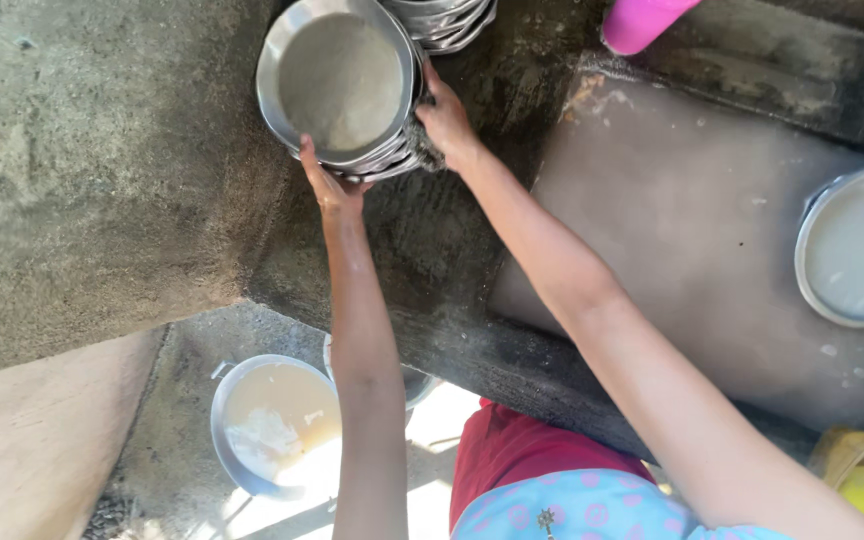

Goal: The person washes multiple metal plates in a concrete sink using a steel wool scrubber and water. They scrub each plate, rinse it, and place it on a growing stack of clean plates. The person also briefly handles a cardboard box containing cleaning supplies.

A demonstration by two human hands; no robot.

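Head view shows a stack of steel plates (344,90) on the wet concrete counter (102,180) — the top one holds cloudy water. Your left hand (327,185) grips the stack's near rim; your right hand (445,122) presses a scrubber (422,148) against its side — fingers closed.

Left hand (327,185): extended forward, fingers pressed under the steel plate (340,85) rim.
Right hand (447,120): curled against that plate's right edge.
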